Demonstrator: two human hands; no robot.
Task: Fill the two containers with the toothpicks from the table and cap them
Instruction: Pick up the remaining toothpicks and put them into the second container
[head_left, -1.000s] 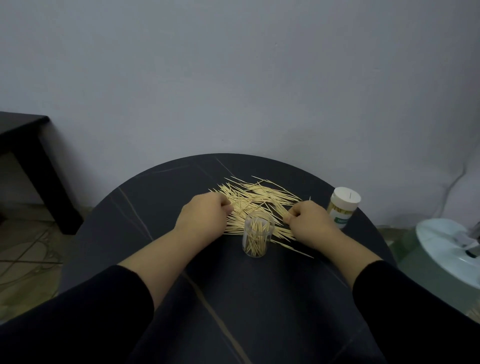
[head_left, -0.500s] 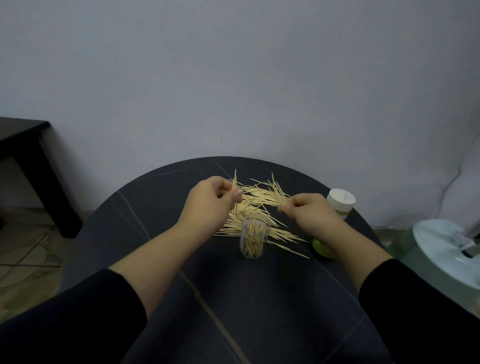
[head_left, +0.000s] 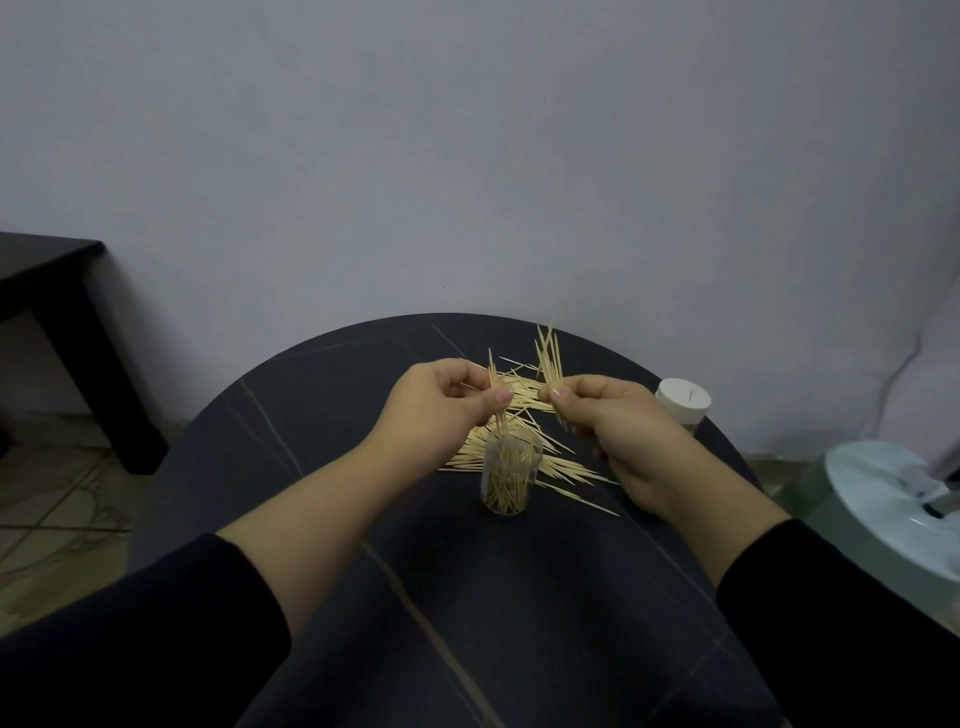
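Free tabletop (head_left: 467, 597) near side; toothpick pile (head_left: 522, 395) behind open container (head_left: 506, 478); capped container (head_left: 682, 402) far right.

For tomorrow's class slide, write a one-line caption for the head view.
Left hand and right hand each pinch toothpicks by the open clear container; a capped container stands nearby.

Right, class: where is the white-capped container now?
In the head view, the white-capped container stands near the right edge of the table, behind the right hand.

Lighting: dim, cool, even; we record faint, diffuse shadows on the dark bench (head_left: 311, 441). Optics: wide-angle curvature toward edges, darker corners, fine detail slightly soft.
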